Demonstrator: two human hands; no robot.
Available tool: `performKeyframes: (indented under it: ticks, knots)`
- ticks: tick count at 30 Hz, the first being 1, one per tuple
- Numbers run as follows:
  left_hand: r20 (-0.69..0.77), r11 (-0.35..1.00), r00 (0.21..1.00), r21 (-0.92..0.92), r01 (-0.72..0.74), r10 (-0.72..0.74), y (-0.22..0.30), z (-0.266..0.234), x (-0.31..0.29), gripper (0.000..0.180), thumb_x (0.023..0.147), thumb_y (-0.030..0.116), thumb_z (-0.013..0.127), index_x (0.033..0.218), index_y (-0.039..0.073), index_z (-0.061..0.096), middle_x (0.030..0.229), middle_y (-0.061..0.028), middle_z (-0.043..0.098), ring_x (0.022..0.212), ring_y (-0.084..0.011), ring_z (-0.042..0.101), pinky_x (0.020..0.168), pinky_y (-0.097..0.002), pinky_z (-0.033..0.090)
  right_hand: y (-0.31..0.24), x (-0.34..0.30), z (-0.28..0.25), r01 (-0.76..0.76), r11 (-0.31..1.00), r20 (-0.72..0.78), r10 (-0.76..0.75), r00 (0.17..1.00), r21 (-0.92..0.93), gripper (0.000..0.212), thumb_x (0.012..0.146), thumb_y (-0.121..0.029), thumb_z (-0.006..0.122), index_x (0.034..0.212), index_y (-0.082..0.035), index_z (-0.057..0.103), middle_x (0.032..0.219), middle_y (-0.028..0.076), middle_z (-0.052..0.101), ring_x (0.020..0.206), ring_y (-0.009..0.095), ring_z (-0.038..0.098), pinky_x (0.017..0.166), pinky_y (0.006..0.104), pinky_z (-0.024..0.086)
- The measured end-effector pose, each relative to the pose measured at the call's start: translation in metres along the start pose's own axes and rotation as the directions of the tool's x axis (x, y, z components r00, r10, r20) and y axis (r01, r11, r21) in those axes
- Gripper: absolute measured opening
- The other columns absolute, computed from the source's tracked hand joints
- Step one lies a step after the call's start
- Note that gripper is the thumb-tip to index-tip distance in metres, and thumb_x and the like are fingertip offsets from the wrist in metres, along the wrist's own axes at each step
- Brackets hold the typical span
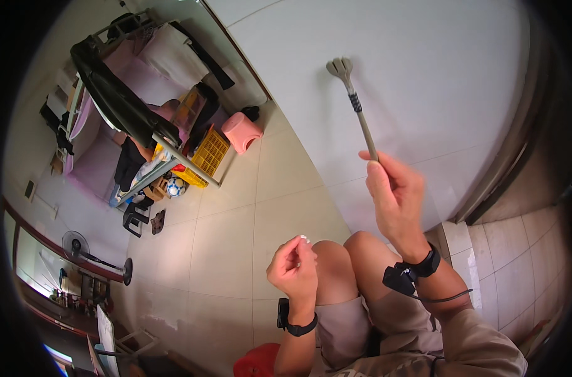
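Note:
My right hand (396, 198) is closed around the lower end of a grey-brown back scratcher (365, 129), thumb along the handle. Its fingered, hand-shaped head points up and away, in front of the white wall, and a black wrapped band circles the neck below that head. Lower and to the left, my left hand (293, 267) is held above my knee with its fingers curled and the tips pinched together. A tiny white bit shows at those fingertips, too small to name. Black straps with small devices sit on both my wrists.
A bunk bed (129, 107) with a person on it stands at the far left. Near it are a pink stool (242, 132), a yellow crate (209, 154), a ball (175, 186) and slippers (158, 222). A fan (76, 244) is farther left; a smooth white wall (424, 69) rises ahead.

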State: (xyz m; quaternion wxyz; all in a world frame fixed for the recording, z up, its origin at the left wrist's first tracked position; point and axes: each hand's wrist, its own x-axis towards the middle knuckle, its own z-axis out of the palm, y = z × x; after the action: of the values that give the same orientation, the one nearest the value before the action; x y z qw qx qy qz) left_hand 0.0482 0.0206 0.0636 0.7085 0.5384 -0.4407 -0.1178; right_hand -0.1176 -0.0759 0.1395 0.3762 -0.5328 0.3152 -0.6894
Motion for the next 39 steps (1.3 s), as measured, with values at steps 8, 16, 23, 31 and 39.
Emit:
performKeyframes:
  ticks: [8,16,23,31,39]
  knots:
    - [-0.223,0.984,0.963,0.053,0.169,-0.153,-0.004,-0.053,-0.017,0.01,0.093,-0.002,0.065,0.102,-0.006,0.068,0.08,-0.0136,0.071,0.057,-0.0126,0.063,0.048,-0.0237,0.051,0.057,-0.096,-0.003,-0.328,0.945,0.063,0.328,0.943,-0.011,0.021,0.101,-0.008,0.056,0.111,0.006,0.069,0.065,-0.006,0.045,0.06,0.002,0.038,0.051,0.0238,0.03]
    - [-0.286,0.983,0.945,0.045,0.178,-0.158,0.0,-0.052,-0.024,0.01,0.093,-0.002,0.065,0.102,-0.006,0.067,0.08,-0.014,0.069,0.056,-0.0125,0.061,0.047,-0.0242,0.05,0.006,-0.018,0.024,-0.125,0.992,0.13,0.119,0.984,0.034,0.021,0.101,-0.008,0.057,0.11,0.006,0.069,0.066,-0.004,0.046,0.061,0.002,0.04,0.052,0.0234,0.031]
    - [-0.243,0.99,0.964,0.059,0.128,-0.11,0.021,-0.033,-0.013,0.01,0.096,0.002,0.063,0.102,-0.006,0.067,0.076,-0.0121,0.067,0.055,-0.0127,0.057,0.049,-0.026,0.048,0.032,-0.068,0.007,-0.299,0.95,0.124,0.287,0.95,0.085,0.022,0.102,-0.009,0.054,0.11,0.006,0.068,0.07,-0.006,0.048,0.064,0.003,0.04,0.055,0.0228,0.032]
    - [0.036,0.997,0.998,-0.067,-0.041,0.044,0.053,0.03,0.044,0.011,0.094,0.0,0.065,0.103,-0.006,0.068,0.08,-0.0119,0.07,0.059,-0.0113,0.061,0.051,-0.0229,0.049,0.059,-0.134,-0.014,-0.485,0.867,0.087,0.478,0.874,0.115,0.022,0.103,-0.01,0.053,0.111,0.006,0.066,0.078,-0.006,0.053,0.07,0.002,0.044,0.06,0.0208,0.035]
    - [0.205,0.967,0.945,-0.05,-0.249,0.254,0.036,0.1,0.093,0.009,0.09,-0.003,0.071,0.098,-0.006,0.072,0.078,-0.0069,0.069,0.064,-0.0079,0.063,0.055,-0.0212,0.05,0.069,-0.142,-0.026,-0.398,0.912,0.0,0.4,0.917,0.1,0.023,0.107,-0.013,0.05,0.112,0.005,0.063,0.061,-0.009,0.04,0.049,0.0,0.031,0.045,0.0217,0.021]
